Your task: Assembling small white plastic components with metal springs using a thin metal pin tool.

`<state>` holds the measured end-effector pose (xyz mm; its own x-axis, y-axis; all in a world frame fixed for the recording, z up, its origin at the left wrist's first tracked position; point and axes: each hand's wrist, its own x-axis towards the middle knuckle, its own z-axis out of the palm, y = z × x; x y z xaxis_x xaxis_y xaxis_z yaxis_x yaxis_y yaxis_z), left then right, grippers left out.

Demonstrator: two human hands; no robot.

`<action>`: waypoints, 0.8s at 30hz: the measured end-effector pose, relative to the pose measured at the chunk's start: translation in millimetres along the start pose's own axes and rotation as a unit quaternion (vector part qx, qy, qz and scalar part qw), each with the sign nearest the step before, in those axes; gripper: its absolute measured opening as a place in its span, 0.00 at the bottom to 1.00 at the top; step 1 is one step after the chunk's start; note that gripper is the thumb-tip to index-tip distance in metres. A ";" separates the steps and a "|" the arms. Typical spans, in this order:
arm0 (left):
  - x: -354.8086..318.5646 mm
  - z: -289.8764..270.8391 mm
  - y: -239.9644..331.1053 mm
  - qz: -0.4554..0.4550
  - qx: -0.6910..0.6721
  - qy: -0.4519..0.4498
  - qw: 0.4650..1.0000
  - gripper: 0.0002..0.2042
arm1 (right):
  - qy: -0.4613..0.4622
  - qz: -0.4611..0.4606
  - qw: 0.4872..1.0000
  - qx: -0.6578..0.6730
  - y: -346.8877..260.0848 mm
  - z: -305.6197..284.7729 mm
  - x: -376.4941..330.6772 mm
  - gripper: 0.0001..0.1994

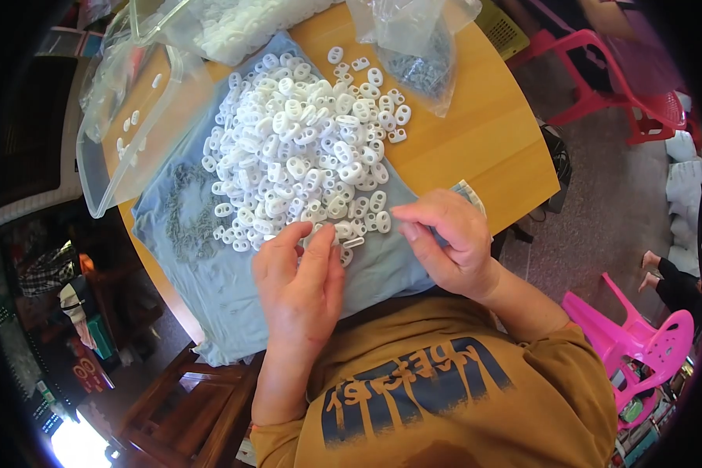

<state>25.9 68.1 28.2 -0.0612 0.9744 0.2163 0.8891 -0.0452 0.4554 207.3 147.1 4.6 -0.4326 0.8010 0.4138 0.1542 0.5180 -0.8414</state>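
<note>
A large heap of small white oval plastic pieces, most with two holes, lies on a light blue cloth. At its near edge my left hand is closed, thumb and forefinger around what looks like one white piece. To the right my right hand is raised over the cloth, fingers curled and the thumb near the forefinger. Anything between those fingertips is too small to make out. On the cloth left of the heap lies a spread of small grey springs.
A clear plastic bin with a few white pieces stands at the left. Another white mass fills the far edge. A clear bag of grey parts lies on the wooden table. Pink chairs stand to the right.
</note>
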 end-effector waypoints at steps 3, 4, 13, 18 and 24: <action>-1.8 -0.3 -4.6 0.004 -0.029 0.026 0.999 0.12 | -0.005 0.000 1.000 -0.004 -0.1 -0.9 1.3 0.09; -0.7 -0.7 -3.9 0.004 -0.028 0.025 0.999 0.12 | -0.005 0.001 1.000 -0.002 0.1 -0.9 1.5 0.09; 31.0 8.6 5.0 0.033 -0.002 0.060 0.998 0.11 | -0.005 -0.005 1.000 0.000 1.7 -0.4 1.4 0.09; 36.8 10.6 8.4 0.012 0.032 0.000 0.999 0.10 | -0.012 0.001 1.000 -0.002 0.7 -1.7 2.1 0.09; 32.0 11.1 -2.4 0.012 -0.020 0.007 1.000 0.10 | -0.006 -0.001 1.000 -0.002 1.2 -0.4 2.0 0.09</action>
<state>26.8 101.8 24.4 -0.0465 0.9696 0.2403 0.8713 -0.0782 0.4844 206.9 149.5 4.5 -0.4442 0.7957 0.4118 0.1559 0.5213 -0.8390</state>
